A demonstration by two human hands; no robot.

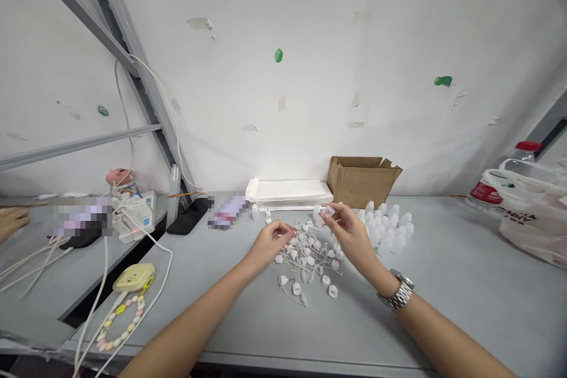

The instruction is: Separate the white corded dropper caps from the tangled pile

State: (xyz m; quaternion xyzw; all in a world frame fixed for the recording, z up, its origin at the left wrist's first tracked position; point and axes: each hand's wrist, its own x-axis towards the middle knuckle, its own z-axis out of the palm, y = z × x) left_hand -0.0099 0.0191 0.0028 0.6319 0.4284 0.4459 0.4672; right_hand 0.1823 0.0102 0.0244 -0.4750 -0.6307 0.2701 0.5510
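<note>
Translucent small bottle, right hand, white caps

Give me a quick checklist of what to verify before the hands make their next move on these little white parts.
1. Right hand grips a small clear bottle: ok.
2. Left hand holds a cap: cannot tell, fingers pinched over the loose caps.
3. Caps within reach between both hands: ok.
4. Standing white bottles clear of the right wrist: ok.
5. Held bottle's opening bare: cannot tell, too small.
</note>
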